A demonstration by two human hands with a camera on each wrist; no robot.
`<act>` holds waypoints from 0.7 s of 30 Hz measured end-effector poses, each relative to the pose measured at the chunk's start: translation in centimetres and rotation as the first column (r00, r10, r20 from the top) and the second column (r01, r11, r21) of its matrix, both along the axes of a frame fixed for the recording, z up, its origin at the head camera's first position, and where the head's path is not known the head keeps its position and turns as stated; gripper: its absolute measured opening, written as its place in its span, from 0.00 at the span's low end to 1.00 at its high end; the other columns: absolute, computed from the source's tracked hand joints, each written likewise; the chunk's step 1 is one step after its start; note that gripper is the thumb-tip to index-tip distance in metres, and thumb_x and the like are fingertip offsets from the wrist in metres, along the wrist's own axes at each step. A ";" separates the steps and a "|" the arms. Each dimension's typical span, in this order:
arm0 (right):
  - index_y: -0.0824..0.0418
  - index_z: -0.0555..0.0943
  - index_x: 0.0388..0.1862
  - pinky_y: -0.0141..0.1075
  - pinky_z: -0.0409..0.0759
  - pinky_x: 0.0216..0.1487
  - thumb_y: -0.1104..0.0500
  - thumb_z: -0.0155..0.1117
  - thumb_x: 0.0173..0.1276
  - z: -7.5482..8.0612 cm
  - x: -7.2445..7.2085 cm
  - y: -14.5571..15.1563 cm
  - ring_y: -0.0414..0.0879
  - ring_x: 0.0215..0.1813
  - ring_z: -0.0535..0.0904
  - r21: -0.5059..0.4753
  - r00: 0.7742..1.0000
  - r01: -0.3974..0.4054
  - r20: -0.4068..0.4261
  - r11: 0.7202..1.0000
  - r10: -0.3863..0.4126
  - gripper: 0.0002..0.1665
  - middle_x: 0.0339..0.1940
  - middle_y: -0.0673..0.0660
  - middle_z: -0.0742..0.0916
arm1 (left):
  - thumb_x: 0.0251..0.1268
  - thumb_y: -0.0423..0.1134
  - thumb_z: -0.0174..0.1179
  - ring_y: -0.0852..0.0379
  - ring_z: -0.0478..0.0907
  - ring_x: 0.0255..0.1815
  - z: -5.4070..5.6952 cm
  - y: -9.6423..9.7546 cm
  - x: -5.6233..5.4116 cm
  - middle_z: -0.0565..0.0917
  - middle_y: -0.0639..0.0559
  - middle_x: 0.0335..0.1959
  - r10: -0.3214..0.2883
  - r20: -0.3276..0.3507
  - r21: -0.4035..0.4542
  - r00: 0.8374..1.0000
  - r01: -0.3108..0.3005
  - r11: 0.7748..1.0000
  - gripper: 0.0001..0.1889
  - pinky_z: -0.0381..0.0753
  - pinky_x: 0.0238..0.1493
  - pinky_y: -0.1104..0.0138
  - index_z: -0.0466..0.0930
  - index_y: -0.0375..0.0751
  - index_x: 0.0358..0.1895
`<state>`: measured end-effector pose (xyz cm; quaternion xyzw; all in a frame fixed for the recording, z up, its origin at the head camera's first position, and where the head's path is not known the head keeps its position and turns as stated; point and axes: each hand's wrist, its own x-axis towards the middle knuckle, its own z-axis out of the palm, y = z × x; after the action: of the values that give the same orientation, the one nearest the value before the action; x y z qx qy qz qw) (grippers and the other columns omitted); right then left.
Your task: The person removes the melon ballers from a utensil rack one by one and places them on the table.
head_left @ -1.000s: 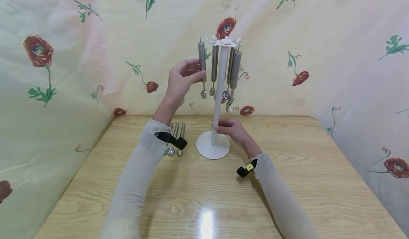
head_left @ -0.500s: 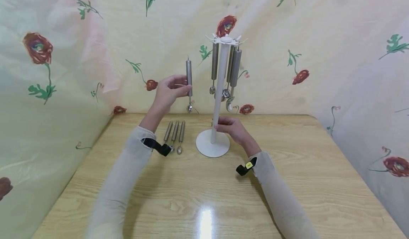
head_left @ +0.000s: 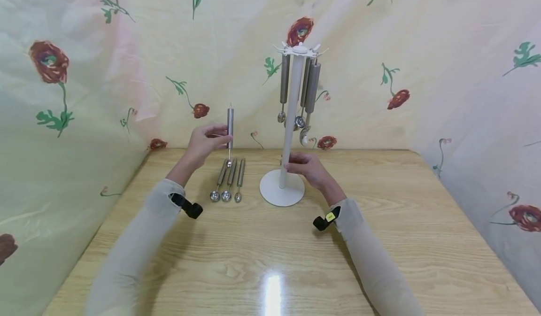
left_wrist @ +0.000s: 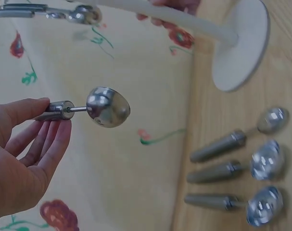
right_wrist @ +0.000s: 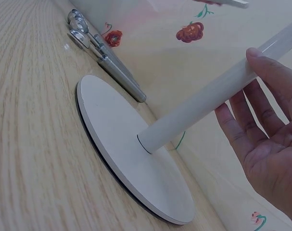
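My left hand (head_left: 206, 142) pinches a steel melon baller (head_left: 230, 122) by its tube handle. The melon baller is upright in the head view, with its scoop end down, just beyond three similar scoops (head_left: 240, 174) that lie side by side on the table. In the left wrist view its round scoop (left_wrist: 107, 107) shows beyond the fingertips. With thumb and fingers, my right hand (head_left: 310, 169) holds the lower pole (right_wrist: 203, 103) of a white hanging stand (head_left: 292, 109). The stand is upright on its round base (right_wrist: 107, 110).
Several more steel utensils (head_left: 312, 89) hang from the hooks (head_left: 299, 50) at the stand's top, mostly on its right side. Behind the wooden table (head_left: 270, 250) hangs a flowered cloth (head_left: 351, 25), which also covers both sides.
My left hand has carried the melon baller left and down, away from the hooks to over the lying scoops. The right hand has kept its place on the pole.
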<state>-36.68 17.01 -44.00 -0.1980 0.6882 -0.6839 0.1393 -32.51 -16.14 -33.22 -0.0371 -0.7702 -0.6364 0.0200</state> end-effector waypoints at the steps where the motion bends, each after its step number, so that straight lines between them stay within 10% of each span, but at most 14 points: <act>1: 0.76 0.76 0.64 0.34 0.85 0.59 0.67 0.66 0.70 0.0 0.0 0.0 0.43 0.53 0.86 -0.001 1.000 0.001 -0.002 1.000 -0.001 0.25 0.56 0.67 0.87 | 0.68 0.34 0.67 0.61 0.84 0.42 -0.3 -0.3 0.0 0.82 0.49 0.47 -0.002 0.009 -0.007 1.000 0.002 1.000 0.24 0.88 0.55 0.60 0.77 0.32 0.65; 6: 0.77 0.75 0.64 0.34 0.85 0.58 0.68 0.66 0.71 0.0 0.0 0.0 0.42 0.52 0.86 -0.008 1.000 0.005 0.001 1.000 -0.005 0.25 0.58 0.73 0.84 | 0.68 0.34 0.67 0.62 0.84 0.40 -1.7 -2.1 0.0 0.82 0.48 0.47 -0.029 0.035 -0.054 0.999 0.031 0.998 0.25 0.89 0.54 0.60 0.76 0.32 0.66; 14: 0.76 0.75 0.65 0.33 0.86 0.58 0.68 0.66 0.71 -0.1 0.0 0.1 0.41 0.52 0.86 0.002 1.000 0.003 0.017 1.000 -0.003 0.26 0.47 0.50 0.91 | 0.69 0.34 0.67 0.63 0.84 0.40 -3.9 -4.8 0.1 0.81 0.44 0.51 -0.031 0.100 -0.104 0.995 0.042 0.994 0.27 0.89 0.54 0.61 0.74 0.33 0.69; 21: 0.75 0.75 0.65 0.35 0.86 0.59 0.68 0.65 0.71 0.2 0.1 0.0 0.41 0.53 0.86 0.001 1.000 -0.003 0.016 1.000 0.003 0.26 0.63 0.78 0.79 | 0.69 0.33 0.66 0.64 0.84 0.41 -5.4 -6.4 0.2 0.80 0.39 0.55 -0.017 0.143 -0.120 0.990 0.034 0.992 0.29 0.89 0.51 0.62 0.71 0.34 0.71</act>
<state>-36.59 16.97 -43.82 -0.1933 0.6871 -0.6850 0.1460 -32.26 -22.55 -38.61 -0.0028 -0.8066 -0.5894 -0.0454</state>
